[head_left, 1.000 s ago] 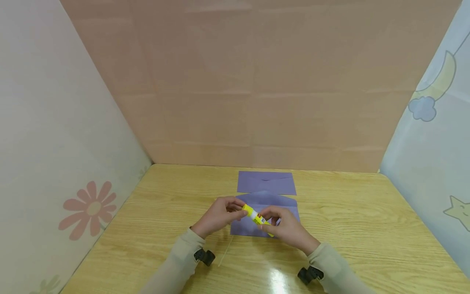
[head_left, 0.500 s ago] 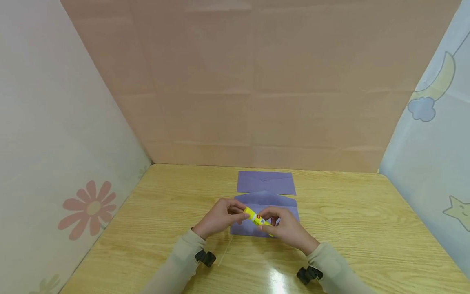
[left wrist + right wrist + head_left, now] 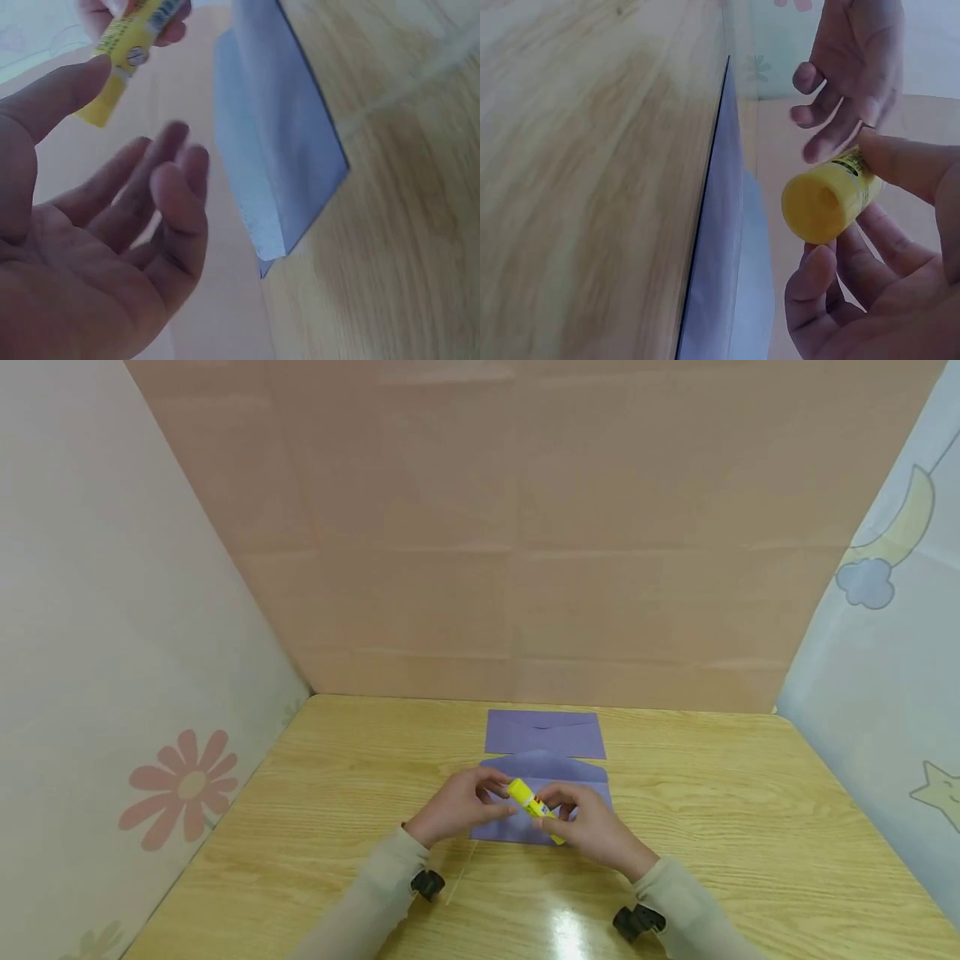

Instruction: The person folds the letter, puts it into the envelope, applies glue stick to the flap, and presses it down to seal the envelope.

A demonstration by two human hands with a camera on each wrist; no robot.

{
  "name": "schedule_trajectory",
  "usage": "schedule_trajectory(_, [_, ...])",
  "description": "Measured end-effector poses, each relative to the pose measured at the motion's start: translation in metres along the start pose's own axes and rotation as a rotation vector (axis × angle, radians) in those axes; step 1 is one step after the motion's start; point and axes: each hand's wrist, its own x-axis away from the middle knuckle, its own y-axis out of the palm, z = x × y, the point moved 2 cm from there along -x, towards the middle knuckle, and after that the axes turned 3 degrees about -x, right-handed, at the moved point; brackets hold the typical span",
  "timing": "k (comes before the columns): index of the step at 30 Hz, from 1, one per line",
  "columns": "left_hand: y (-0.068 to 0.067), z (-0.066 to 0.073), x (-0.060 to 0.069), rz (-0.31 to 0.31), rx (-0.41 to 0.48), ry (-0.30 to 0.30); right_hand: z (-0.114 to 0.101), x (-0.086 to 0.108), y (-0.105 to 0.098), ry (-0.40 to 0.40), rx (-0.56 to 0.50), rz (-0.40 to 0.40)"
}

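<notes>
A yellow glue stick [image 3: 531,802] is held at a slant by my right hand [image 3: 591,833], pinched between thumb and fingers. In the right wrist view its round yellow end [image 3: 821,206] faces the camera. My left hand [image 3: 463,803] is beside the other end, fingers spread and loosely bent. In the left wrist view, the left thumb overlaps that end, and whether it touches cannot be told; the other fingers are apart from it. Below both hands lies a purple envelope [image 3: 542,767] with its flap raised away from me.
Behind it, a second purple envelope [image 3: 542,735] lies flat with its flap folded down. A thin pale strand [image 3: 461,874] lies on the wooden table [image 3: 720,827] near the left wrist. Papered walls stand at the back and both sides.
The white band on the glue stick narrowed, then vanished as its yellow cap slid down against the body. My left hand has since let go of the cap and spread its fingers.
</notes>
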Motion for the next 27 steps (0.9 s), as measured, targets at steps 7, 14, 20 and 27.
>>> schedule_trajectory(7, [0.007,-0.011,-0.008,0.028,-0.304,-0.06,0.01,0.003,-0.017,0.063,0.07,0.148])
schedule_trajectory(14, [0.008,-0.015,-0.012,0.028,-0.469,-0.084,0.017,0.003,-0.043,0.141,0.153,0.272])
schedule_trajectory(20, [0.01,-0.017,-0.014,0.017,-0.514,-0.093,0.031,0.005,-0.07,0.154,0.229,0.348])
schedule_trajectory(27, [0.009,-0.019,-0.016,-0.006,-0.517,-0.099,0.045,0.011,-0.096,0.183,0.326,0.432])
